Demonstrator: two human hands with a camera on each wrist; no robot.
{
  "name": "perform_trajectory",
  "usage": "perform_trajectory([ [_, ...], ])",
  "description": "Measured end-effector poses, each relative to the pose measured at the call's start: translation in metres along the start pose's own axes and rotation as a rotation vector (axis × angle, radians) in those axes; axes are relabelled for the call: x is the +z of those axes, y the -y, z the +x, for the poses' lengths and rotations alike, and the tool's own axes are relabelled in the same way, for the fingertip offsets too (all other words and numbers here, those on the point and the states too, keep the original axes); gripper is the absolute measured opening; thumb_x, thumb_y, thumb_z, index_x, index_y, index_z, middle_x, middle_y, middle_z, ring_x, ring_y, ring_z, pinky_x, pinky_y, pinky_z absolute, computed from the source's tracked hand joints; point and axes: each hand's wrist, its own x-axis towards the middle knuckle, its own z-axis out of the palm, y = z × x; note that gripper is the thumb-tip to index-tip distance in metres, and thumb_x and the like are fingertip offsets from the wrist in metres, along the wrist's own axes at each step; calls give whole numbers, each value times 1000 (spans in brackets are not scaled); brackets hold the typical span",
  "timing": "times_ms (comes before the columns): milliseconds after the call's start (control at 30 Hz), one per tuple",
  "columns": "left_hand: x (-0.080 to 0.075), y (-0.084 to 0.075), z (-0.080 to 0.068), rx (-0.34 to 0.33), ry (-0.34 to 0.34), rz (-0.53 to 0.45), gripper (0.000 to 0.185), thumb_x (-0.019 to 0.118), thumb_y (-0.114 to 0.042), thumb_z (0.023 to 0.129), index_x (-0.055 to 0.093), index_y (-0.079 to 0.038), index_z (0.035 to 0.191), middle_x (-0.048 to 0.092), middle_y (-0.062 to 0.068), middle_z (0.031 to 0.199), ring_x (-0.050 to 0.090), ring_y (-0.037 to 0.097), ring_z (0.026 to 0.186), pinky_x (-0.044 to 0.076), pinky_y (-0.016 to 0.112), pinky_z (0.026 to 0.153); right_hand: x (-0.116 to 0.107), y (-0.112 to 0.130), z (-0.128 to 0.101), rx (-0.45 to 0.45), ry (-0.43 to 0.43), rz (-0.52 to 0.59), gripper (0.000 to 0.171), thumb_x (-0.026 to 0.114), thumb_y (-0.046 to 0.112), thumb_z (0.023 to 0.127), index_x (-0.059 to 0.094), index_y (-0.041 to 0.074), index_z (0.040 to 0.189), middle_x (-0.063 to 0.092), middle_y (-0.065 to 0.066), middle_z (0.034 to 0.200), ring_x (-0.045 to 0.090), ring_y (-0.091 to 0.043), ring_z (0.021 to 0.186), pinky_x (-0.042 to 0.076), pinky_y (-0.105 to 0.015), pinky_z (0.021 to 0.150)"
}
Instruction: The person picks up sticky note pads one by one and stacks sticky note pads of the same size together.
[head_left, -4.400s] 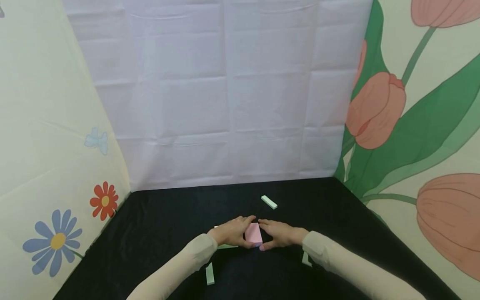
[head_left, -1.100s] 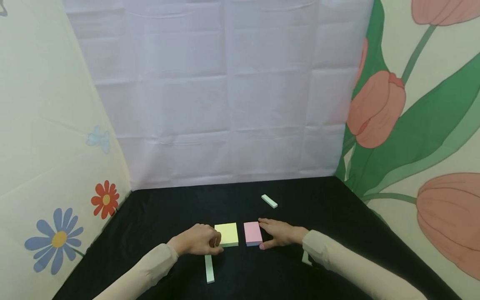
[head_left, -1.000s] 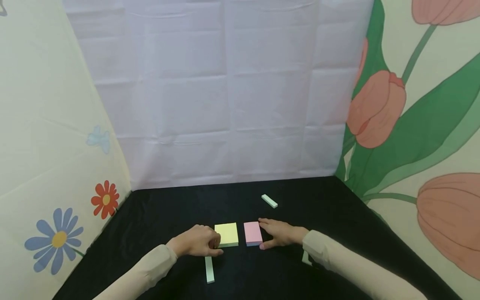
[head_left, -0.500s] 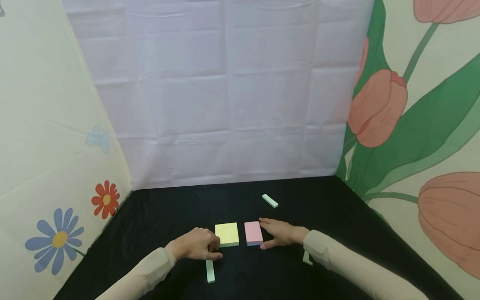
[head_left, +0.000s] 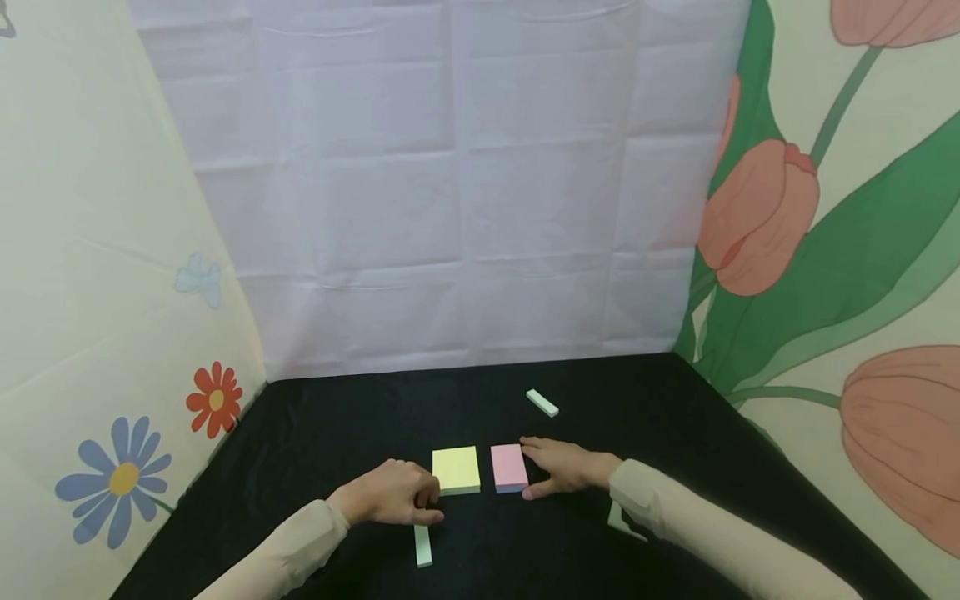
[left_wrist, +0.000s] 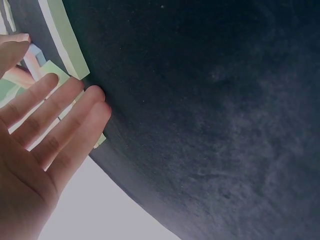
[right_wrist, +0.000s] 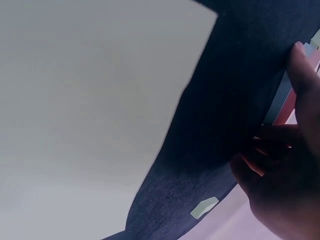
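A flat yellow-topped block (head_left: 456,469) and a smaller pink-topped block (head_left: 508,467) with a bluish side lie side by side on the black cloth, a narrow gap between them. At the yellow block's left edge is my left hand (head_left: 392,492), holding nothing. Its fingers look loosely extended in the left wrist view, and it covers the far end of a pale green strip (head_left: 423,547). My right hand (head_left: 566,465) rests along the pink block's right side, index fingertip by the far corner and thumb by the near one. That block's blue side (right_wrist: 280,97) shows between thumb and fingers.
Another pale green strip (head_left: 542,402) lies farther back on the black cloth. A pale green piece (head_left: 624,523) is partly hidden beneath my right sleeve. A white sheet (head_left: 457,183) hangs behind the table, with flower-printed cloths at both sides.
My left hand has left the pink block and moved to the yellow block's left, uncovering both blocks. Lately it drifts slightly nearer, over the strip. The right hand stays put.
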Motion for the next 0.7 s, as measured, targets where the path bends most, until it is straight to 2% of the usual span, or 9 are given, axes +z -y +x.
perform_trajectory([
  [300,1,-1,-1,-9,13,11,29,66,-47,91,70,-19,94,57,-18,75,51,-3,64,44,20,60,-2,-2,0,34,20,11,81,72,49,88,43,2,147,35,-14,156,33,-30,142,29,-48,111],
  [700,1,-3,-1,0,6,37,29,65,-48,91,69,-19,93,58,-16,76,50,-3,64,43,20,59,-5,-2,-1,19,28,12,80,72,48,87,44,2,147,36,-13,155,35,-29,141,30,-48,111],
])
